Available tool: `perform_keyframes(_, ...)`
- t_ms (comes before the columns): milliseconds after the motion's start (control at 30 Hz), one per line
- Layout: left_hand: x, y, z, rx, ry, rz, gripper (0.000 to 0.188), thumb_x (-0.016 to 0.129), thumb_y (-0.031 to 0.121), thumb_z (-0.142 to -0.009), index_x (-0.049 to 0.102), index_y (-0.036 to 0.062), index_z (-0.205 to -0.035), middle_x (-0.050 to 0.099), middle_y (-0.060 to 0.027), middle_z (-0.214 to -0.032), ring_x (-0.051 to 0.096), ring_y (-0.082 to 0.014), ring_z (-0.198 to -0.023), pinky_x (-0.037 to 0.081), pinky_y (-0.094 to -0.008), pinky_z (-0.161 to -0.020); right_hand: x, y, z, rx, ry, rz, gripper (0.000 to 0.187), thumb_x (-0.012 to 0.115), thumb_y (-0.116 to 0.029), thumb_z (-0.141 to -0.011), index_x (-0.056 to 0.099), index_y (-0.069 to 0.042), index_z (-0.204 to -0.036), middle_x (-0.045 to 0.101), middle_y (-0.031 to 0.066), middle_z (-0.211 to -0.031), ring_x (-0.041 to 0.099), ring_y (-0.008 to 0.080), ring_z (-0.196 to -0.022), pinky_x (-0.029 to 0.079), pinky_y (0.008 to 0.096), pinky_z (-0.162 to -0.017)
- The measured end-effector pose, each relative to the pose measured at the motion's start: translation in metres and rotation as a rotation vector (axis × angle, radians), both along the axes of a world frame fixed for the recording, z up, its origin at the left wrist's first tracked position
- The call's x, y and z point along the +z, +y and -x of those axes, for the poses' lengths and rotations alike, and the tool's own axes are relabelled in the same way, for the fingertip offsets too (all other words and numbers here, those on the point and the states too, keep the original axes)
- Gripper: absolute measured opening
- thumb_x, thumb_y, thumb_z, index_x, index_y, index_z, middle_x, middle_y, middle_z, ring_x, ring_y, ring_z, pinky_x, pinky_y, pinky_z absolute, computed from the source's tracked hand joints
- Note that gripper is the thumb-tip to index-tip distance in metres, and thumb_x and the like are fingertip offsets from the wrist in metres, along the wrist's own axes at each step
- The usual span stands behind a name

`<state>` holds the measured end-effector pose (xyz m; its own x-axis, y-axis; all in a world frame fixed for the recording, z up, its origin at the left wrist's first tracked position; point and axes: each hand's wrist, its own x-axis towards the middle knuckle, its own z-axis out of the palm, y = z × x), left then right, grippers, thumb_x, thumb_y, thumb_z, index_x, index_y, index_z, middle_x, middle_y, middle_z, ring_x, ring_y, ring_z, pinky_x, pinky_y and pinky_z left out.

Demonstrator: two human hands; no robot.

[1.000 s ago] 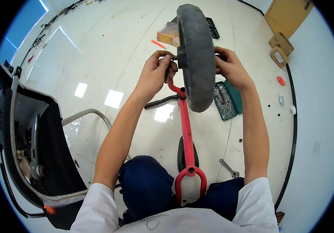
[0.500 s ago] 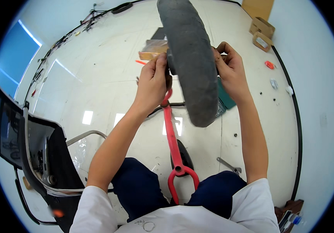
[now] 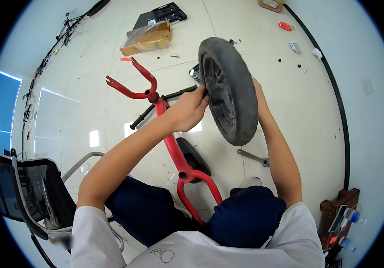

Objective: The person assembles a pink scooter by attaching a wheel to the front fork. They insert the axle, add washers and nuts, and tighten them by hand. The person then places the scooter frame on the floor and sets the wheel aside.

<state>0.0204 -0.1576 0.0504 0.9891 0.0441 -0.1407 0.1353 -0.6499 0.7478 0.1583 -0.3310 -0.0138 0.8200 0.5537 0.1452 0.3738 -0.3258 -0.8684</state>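
A small black wheel with a thick tyre and a spoked hub is held up in front of me, tilted so its left face shows. My left hand pinches it at the hub on that side. Behind the tyre's right side is my right hand, gripping the wheel's far face, its fingertips hidden. A red bike frame stretches from between my knees toward the upper left, ending in an open two-pronged fork. Beside the frame, a black handlebar and a black saddle are partly covered.
An adjustable wrench lies on the floor near my right knee. Farther off are an orange box in clear plastic and an opened black tool case. A mesh chair stands at left; a brown wooden piece with bottles at lower right.
The wheel has come lower and nearer and turned, so its spoked left face now shows. The view has shifted, and the red fork has come into sight at the left.
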Motion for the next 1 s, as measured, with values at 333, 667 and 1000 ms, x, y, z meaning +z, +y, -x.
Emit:
perform_keyframes(333,-0.032,-0.009,0.007,0.325,0.204,0.659,0.04,0.032,0.032,-0.105,0.044,0.005,-0.077,0.037,-0.0025,-0.055,0.036,-0.0171,-0.046,0.032,-0.0325,-0.046,-0.016,0.009,0.011,-0.175,0.102,-0.139,0.054,0.051,-0.037,-0.096,0.055,0.009,-0.068,0.052,0.0218,-0.055,0.047,0.0235,-0.047,0.04,0.0396,-0.052)
perform_keyframes(667,-0.081,-0.008,0.011,0.2,0.505,0.535,0.032,0.034,0.029,-0.104,0.05,0.0062,-0.087,0.034,0.0035,-0.062,0.032,-0.0088,-0.052,0.03,-0.0266,-0.046,-0.064,-0.015,0.022,-0.121,0.274,0.092,0.058,0.054,-0.04,-0.093,0.053,0.009,-0.062,0.047,0.0185,-0.049,0.045,0.0221,-0.045,0.038,0.0412,-0.049)
perform_keyframes(1000,-0.184,-0.016,0.019,-0.263,0.479,-0.005,0.03,0.055,0.019,-0.09,0.063,-0.0019,-0.11,0.067,-0.017,-0.11,0.064,-0.0296,-0.096,0.05,-0.0389,-0.085,-0.175,-0.053,0.068,-0.207,0.615,0.267,0.059,0.053,-0.041,-0.091,0.053,0.007,-0.057,0.05,0.0161,-0.049,0.051,0.023,-0.047,0.042,0.039,-0.052)
